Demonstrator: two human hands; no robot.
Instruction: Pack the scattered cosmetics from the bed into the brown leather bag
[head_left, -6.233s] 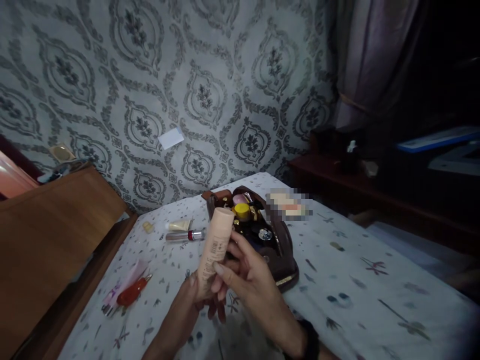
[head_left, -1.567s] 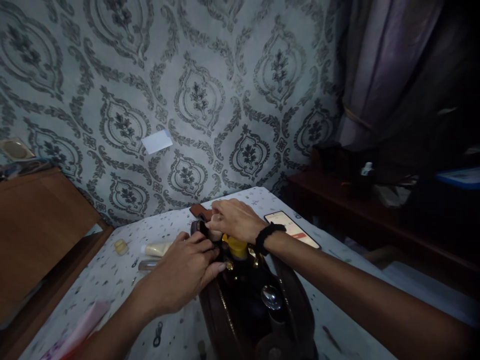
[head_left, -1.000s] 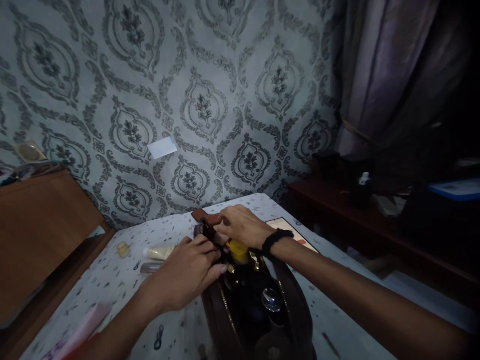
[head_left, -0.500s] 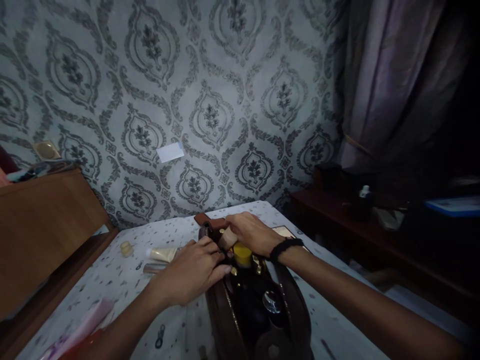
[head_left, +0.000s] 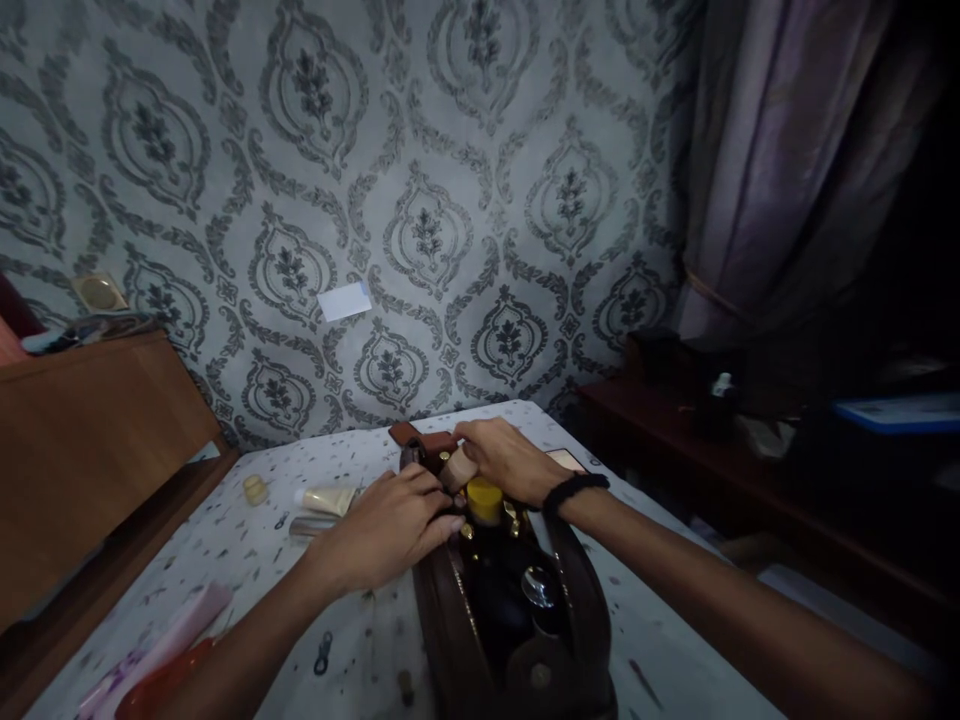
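Note:
A dark brown bag stands unzipped on the white patterned cloth, its top open toward me. My left hand lies over its left rim, thumb and fingers curled on the edge. At the far end, my right hand, with a black band at the wrist, reaches into the opening. Its fingers are closed at a small beige cylindrical container; the fingertips are partly hidden. Inside the bag, a yellow-lidded jar sits just nearer to me, and a shiny round-topped item stands lower down.
Left of the bag lie a cream tube, a silvery cylinder and a small yellowish cap. A pink and orange packet is at lower left. A wooden cabinet borders the left; a dark red table stands right.
The view has shifted slightly. Both hands keep nearly the same places at the bag, and the beige container shows a little more beside my right fingers.

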